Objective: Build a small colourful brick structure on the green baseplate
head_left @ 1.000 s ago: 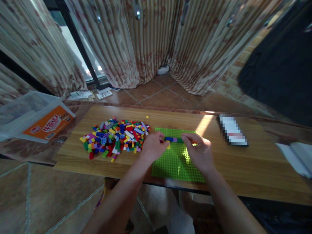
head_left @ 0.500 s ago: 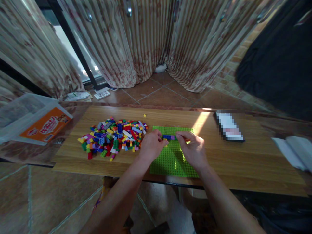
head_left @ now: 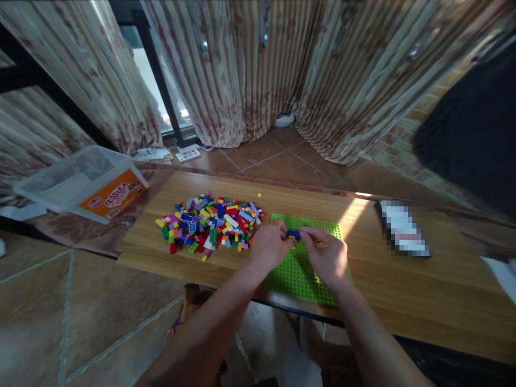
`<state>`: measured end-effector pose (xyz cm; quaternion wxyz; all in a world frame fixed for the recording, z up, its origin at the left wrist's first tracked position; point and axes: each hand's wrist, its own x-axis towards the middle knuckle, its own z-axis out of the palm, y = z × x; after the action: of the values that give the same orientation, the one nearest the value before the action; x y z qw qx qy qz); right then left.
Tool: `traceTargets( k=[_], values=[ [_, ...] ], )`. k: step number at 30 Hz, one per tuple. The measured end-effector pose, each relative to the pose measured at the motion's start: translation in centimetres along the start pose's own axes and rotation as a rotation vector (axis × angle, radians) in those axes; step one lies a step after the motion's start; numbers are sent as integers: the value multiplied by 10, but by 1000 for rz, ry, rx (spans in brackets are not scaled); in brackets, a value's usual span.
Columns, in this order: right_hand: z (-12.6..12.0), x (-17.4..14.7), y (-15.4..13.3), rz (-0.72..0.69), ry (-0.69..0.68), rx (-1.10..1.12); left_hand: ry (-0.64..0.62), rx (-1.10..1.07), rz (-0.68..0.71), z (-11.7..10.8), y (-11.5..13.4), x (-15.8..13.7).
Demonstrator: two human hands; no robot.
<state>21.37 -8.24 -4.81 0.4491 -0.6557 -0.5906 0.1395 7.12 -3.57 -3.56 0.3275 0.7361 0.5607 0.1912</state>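
Over the far part of a green studded baseplate point(head_left: 298, 274), my two hands close in on a short row of toy bricks. A dark blue toy brick point(head_left: 294, 234) shows in the gap between them, with a bit of yellow just below it. My left hand point(head_left: 271, 244) pinches the row's left end. From the other side, the thumb and fingers of my right hand point(head_left: 327, 253) are pressed together at the right end. Fingertips hide both ends. I cannot tell whether the row is pressed onto the studs. Small yellow and orange bits show beside my right fingers.
A loose heap of mixed toy bricks point(head_left: 213, 223) lies left of the baseplate on the wooden table point(head_left: 387, 290). One small yellow brick point(head_left: 259, 194) sits apart behind it. A clear plastic bin point(head_left: 80, 183) stands far left. At right are a phone-like blurred object point(head_left: 405, 228) and white paper point(head_left: 500, 277).
The camera view has turned, so everything sits further right in it. My right fingers have come closer to my left ones, and the purple brick beside the blue one is now covered.
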Motion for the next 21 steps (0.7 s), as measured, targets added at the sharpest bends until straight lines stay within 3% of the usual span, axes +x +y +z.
traceTargets(
  k=[6, 15, 21],
  values=[
    [-2, 0, 5, -17, 13, -30, 36, 9, -10, -1, 3, -2],
    [-7, -2, 9, -74, 10, -130, 41, 39, -136, -1, 11, 0],
    [-6, -2, 7, -75, 15, -117, 44, 126, -85, 2, 11, 0]
  ],
)
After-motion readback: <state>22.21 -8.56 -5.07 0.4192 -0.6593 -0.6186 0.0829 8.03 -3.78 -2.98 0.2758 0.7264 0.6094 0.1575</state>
